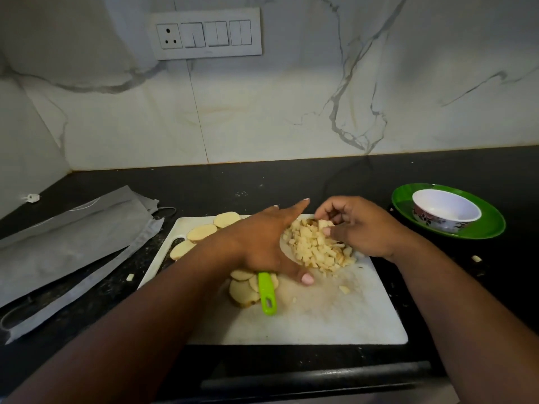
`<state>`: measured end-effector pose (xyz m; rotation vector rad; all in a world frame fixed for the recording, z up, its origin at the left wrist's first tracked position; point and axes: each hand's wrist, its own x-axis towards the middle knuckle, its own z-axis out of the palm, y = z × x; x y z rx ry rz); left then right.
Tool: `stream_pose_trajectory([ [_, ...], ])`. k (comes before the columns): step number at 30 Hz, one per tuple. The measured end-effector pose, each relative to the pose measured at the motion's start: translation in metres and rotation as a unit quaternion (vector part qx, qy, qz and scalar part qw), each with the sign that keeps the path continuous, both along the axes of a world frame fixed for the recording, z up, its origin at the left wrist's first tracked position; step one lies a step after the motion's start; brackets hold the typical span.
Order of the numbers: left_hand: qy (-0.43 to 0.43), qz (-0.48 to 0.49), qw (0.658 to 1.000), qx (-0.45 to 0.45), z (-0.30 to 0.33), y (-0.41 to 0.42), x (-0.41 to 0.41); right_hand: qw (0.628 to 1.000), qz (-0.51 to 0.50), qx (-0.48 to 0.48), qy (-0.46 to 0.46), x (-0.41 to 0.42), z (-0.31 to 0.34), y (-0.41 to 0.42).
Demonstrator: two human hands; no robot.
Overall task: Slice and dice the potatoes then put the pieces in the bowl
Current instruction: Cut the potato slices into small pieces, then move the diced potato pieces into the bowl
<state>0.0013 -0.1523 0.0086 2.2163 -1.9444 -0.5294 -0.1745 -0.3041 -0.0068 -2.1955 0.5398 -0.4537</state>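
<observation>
A white marble-veined wall (291, 112) with a grey switch panel (205, 33) rises behind a black stone countertop (204, 185). On the counter lies a white rectangular plastic cutting board (320, 316), and to its left a crumpled grey plastic bag (73, 237).

At the right, well apart from the board, a round green plate (484, 228) carries a white bowl with a dark floral band (446, 214); no potato shows inside it.

The left hand (262, 243) reaches across the board with fingers straight and palm turned toward a heap of pale diced potato pieces (318, 246), its edge touching the heap. The right hand (361, 225) sits on the other side of the heap, fingers curled over and into the cubes, so the pile is cupped between both hands.

Under the left hand lies a lime-green plastic knife handle (267, 293); the blade is hidden. The handle rests over a small stack of round potato slices (242, 290), and more round slices (201, 231) lie along the board's far left edge. A few stray potato bits (344, 289) lie scattered on the board and counter.
</observation>
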Motion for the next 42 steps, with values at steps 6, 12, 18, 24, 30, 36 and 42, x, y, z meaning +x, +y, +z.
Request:
stream_pose_trajectory([
  [6,0.061,0.019,0.997,-0.044,-0.01,-0.011,0.007,0.992,-0.02,0.057,-0.111,0.005,-0.001,-0.004],
  [12,0.145,0.007,0.986,-0.083,-0.015,-0.006,0.014,0.999,-0.019,0.013,0.027,0.016,-0.018,0.004],
  [18,0.33,0.035,0.937,-0.106,-0.015,-0.007,0.009,0.998,-0.025,0.052,-0.027,0.022,-0.02,0.009],
  [24,0.555,0.221,0.778,-0.195,-0.012,-0.021,-0.016,0.975,0.015,-0.197,0.102,0.029,-0.024,0.026],
  [30,0.606,0.257,0.73,-0.183,-0.012,-0.02,-0.018,0.968,-0.016,-0.246,0.05,0.043,-0.032,0.029],
  [36,0.607,0.226,0.748,-0.144,-0.01,-0.014,-0.018,0.967,-0.001,-0.254,0.03,0.049,-0.028,0.03],
  [42,0.542,0.21,0.797,-0.162,-0.016,-0.018,-0.02,0.975,-0.012,-0.221,0.008,0.06,-0.032,0.029],
])
